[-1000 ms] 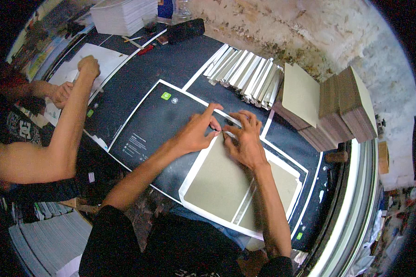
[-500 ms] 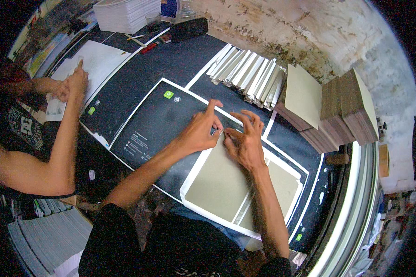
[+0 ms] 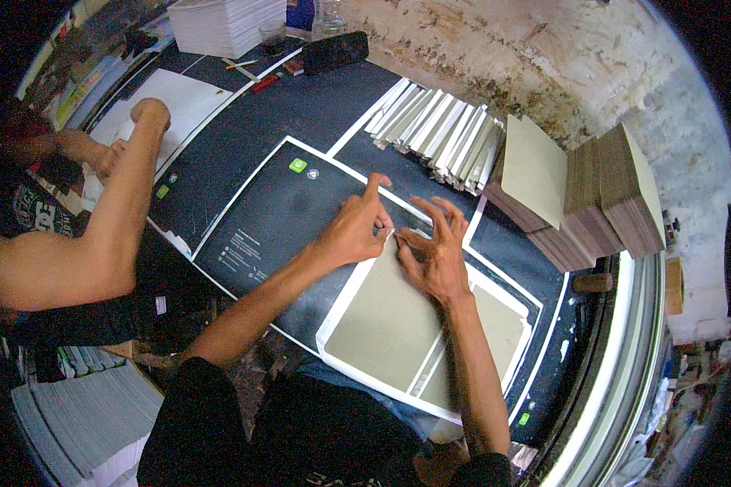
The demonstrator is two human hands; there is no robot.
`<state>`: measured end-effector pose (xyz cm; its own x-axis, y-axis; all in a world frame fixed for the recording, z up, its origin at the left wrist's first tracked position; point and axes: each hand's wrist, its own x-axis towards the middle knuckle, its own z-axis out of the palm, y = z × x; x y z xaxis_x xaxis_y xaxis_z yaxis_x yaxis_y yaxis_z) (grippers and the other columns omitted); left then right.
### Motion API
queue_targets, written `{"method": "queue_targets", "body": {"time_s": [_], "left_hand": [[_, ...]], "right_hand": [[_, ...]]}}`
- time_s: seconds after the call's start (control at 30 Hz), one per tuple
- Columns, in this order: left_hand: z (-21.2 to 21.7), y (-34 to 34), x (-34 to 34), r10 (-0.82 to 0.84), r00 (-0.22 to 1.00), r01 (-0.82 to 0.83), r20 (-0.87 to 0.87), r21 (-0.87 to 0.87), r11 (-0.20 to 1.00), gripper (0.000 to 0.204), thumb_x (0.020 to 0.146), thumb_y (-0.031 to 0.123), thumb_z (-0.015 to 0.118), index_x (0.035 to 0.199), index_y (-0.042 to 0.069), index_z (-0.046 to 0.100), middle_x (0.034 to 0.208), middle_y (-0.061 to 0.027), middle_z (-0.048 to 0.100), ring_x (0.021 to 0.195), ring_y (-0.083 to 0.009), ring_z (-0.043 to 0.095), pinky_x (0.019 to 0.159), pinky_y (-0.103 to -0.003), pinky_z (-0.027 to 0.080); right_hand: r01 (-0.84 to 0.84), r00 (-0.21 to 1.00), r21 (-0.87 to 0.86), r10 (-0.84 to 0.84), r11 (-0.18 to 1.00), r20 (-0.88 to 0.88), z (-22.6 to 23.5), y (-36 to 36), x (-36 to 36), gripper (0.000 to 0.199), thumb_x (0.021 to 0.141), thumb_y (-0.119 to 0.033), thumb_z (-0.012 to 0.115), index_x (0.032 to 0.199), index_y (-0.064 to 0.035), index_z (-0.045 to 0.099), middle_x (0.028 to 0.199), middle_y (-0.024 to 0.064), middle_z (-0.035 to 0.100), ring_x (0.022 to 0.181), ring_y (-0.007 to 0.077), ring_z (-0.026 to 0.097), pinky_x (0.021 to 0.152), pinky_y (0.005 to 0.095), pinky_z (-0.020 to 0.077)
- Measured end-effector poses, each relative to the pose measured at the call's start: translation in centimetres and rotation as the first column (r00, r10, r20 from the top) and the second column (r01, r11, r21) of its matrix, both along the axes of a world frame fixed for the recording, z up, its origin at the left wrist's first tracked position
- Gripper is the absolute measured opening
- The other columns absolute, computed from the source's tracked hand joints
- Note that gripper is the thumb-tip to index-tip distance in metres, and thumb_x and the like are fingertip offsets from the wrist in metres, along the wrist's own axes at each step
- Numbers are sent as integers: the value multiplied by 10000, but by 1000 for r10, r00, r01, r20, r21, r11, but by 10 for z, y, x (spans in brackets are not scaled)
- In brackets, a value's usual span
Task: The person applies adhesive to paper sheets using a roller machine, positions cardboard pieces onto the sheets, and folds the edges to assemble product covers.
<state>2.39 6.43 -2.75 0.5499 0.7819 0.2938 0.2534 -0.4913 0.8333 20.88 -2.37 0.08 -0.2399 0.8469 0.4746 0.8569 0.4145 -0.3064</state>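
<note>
In front of me lies a book cover: a large grey board (image 3: 378, 321) and a smaller grey board (image 3: 499, 325), parted by a narrow strip and edged with folded white paper (image 3: 365, 385). My left hand (image 3: 353, 231) pinches the cover's far left corner, its index finger pointing up and away. Close against it, the thumb and index finger of my right hand (image 3: 440, 258) pinch the same corner; the other fingers are raised. The fingertips hide most of that corner. Beneath the cover is a black printed sheet (image 3: 276, 203) with white borders.
Beyond my hands lie many board and paper strips (image 3: 434, 134). Stacks of grey boards (image 3: 589, 195) stand at right by a stained wall. A co-worker's arm (image 3: 118, 223) reaches over a white sheet (image 3: 179, 97) at left. A paper stack (image 3: 223, 28) and a glass (image 3: 272, 39) are at the back.
My hands stay at the same corner, with only slight finger movement. At left, the co-worker's forearm has swung forward and up, and the hand has moved farther over the white sheet.
</note>
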Motion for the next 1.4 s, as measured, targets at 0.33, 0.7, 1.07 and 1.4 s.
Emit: {"method": "queue_targets", "body": {"time_s": [0.33,0.7,1.07,1.4], "left_hand": [[3,-1,-4,-20,1000,18,-20,-76,997,808,781,-14,764,1440,-39,297,872,-127,743,843,-259,732,837,-377,570],[2,-9,-17,-53,999,53,13,-13,999,836,780,-10,763,1462,-63,281,950,-178,754,905,-306,733,870,-412,566],[-4,-10,-12,-37,998,38,58,-16,999,808,815,35,754,1468,-51,286,899,-142,748,851,-285,718,861,-424,532],[-4,-10,-11,3,999,-3,34,-29,1000,810,811,63,764,1463,-49,297,895,-115,754,839,-276,725,870,-427,523]], "right_hand": [[-107,945,-101,132,989,298,17,-12,1,391,746,-154,753,1123,-54,767,1500,124,484,1411,366,375,1136,537,334],[-92,994,-249,72,964,-87,11,-18,-2,309,861,-95,692,1161,-17,704,1037,188,684,946,376,670,892,467,541],[-140,983,-340,90,930,-158,30,14,9,328,875,1,662,1201,-2,698,1036,205,668,811,332,697,802,419,569],[-59,998,-313,57,948,-15,16,8,2,255,845,-29,697,1097,-13,727,1038,175,665,871,375,693,786,438,574]]}}
